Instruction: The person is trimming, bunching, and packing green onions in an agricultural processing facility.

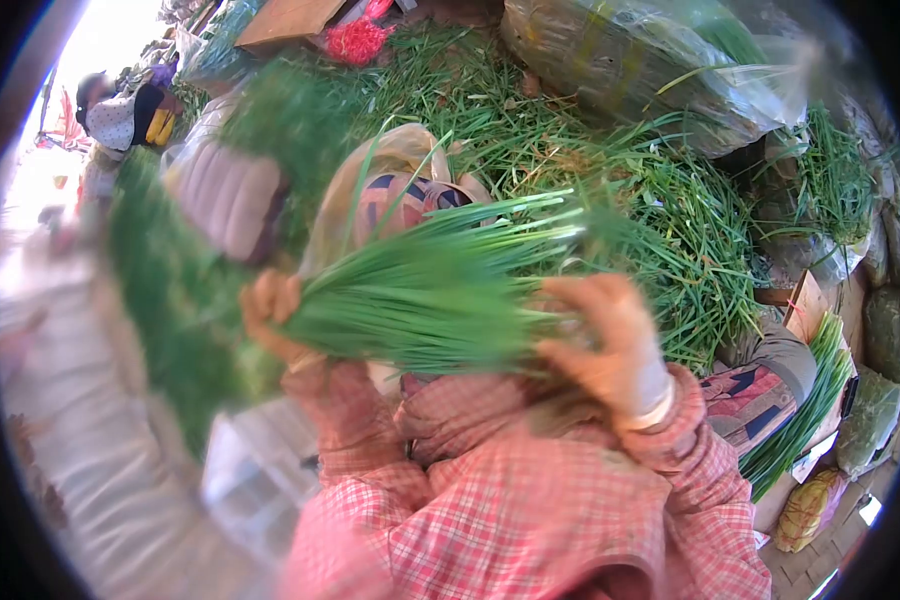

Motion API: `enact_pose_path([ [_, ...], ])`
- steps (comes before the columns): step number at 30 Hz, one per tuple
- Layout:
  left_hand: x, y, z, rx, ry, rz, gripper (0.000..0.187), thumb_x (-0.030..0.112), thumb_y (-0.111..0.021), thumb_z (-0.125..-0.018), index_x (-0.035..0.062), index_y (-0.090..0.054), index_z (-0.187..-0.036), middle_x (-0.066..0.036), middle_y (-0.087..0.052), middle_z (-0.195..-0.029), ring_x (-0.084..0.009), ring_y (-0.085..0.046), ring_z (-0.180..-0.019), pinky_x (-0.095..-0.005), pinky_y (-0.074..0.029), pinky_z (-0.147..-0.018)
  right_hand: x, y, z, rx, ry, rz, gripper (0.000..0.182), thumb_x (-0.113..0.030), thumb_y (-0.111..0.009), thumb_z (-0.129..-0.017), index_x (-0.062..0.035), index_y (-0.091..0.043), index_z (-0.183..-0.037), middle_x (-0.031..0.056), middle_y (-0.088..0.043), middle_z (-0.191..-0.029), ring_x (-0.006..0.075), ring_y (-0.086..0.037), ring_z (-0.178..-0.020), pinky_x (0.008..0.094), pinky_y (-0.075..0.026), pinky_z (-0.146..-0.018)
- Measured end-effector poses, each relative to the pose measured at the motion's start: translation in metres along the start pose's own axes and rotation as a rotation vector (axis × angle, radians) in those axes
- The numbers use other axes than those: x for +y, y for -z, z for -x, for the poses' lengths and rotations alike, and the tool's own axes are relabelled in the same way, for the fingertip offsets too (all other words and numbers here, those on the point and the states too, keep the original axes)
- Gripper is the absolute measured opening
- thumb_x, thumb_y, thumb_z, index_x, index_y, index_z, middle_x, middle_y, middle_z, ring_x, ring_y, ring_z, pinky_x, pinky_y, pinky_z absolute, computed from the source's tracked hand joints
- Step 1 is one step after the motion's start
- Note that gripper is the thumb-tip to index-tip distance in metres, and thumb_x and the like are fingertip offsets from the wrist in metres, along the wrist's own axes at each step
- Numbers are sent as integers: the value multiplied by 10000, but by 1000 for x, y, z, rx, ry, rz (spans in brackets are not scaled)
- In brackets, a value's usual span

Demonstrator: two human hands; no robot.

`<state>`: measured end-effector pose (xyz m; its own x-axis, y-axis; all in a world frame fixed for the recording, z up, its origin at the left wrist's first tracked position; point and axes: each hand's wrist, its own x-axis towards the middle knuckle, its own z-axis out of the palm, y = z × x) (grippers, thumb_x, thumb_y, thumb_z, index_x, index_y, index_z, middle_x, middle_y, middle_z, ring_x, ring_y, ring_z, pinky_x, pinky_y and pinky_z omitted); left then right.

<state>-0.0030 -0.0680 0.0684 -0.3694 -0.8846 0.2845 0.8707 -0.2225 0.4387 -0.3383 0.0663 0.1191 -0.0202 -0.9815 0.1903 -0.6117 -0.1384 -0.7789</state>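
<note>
Loose green stalks [695, 265] lay heaped beyond the hands. A green bundle [420, 295] was held before the checked shirt [530, 490] — left hand [272, 312] grasping one end, right hand [610, 335] curled at the opposite side, its grip undeterminable through blur.

The person wore a long-sleeved, red-and-white checked fabric shirt [530, 490], navy-and-pink patterned legwear [755, 402] and a pale band [656, 408] at the right wrist.

We see a leaf bunch [420, 300] between our left hand [273, 312] and right hand [608, 345]. Past it lies a leaf pile [685, 240], with a bag [620, 75] behind. Another bunch [805, 410] lies to our right.
</note>
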Motion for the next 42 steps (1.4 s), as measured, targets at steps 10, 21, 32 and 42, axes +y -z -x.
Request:
enact_pose_path([
  [10,0,20,-5,-160,32,92,262,252,-238,-964,104,-346,-776,-2,-266,-733,-151,-303,-685,-304,-316,-763,9,-4,-8,-213,494,521,74,-170,-509,-664,-168,-564,-714,-6,-472,-697,183,-484,-718,326,-397,-641],
  [21,-12,-18,-14,421,-16,-80,331,300,-420,-893,180,-324,-599,38,-290,-532,-111,-312,-538,-272,-267,-514,-36,17,-68,98,249,-987,122,-174,-605,-768,-61,-585,-726,59,-574,-753,188,-517,-665,297,-409,-629],
  [32,-30,-32,5,1115,-234,-243,282,344,-460,-848,185,-405,-622,35,-388,-546,-145,-422,-586,-298,-358,-541,12,11,48,110,-49,396,226,-240,-666,-702,-87,-632,-865,60,-532,-673,236,-519,-679,353,-399,-640],
  [42,-11,10,37,932,-143,-150,235,340,-480,-825,141,-455,-702,34,-430,-570,-134,-440,-573,-301,-384,-541,19,-16,44,232,53,445,214,-233,-703,-650,-111,-544,-725,50,-468,-680,250,-475,-668,368,-393,-600],
])
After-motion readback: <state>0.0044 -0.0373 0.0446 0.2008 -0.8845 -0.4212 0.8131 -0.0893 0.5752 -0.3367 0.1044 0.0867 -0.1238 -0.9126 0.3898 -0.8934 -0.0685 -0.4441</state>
